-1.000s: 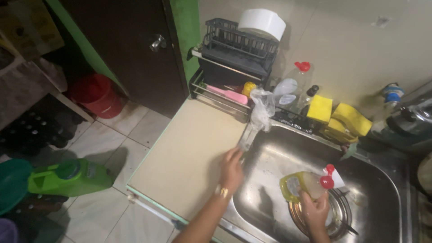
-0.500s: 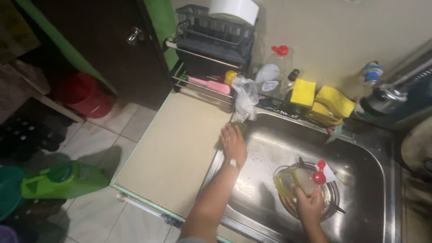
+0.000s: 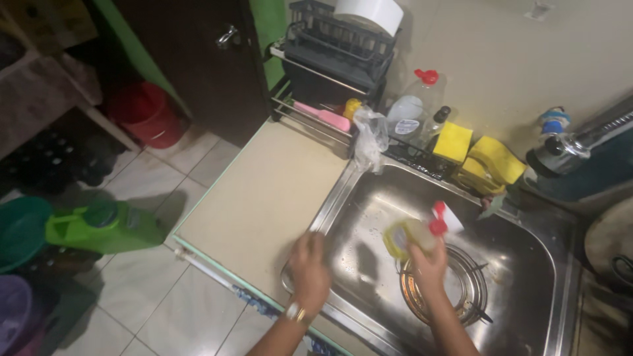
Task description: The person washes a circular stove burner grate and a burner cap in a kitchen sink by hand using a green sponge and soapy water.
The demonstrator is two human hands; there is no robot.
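The steel sink (image 3: 527, 264) fills the lower right of the frame, and the beige worktop (image 3: 264, 191) lies to its left. The left hand (image 3: 308, 267) has moved down along the sink's left rim, from near the plastic bag (image 3: 369, 135) toward the lower centre; it is blurred, so it seems to be wiping. I cannot tell how its fingers lie. The right hand (image 3: 428, 267) stays over the drain, its fingers wrapped around a yellow bottle with a red cap (image 3: 412, 234), tilted over the basin.
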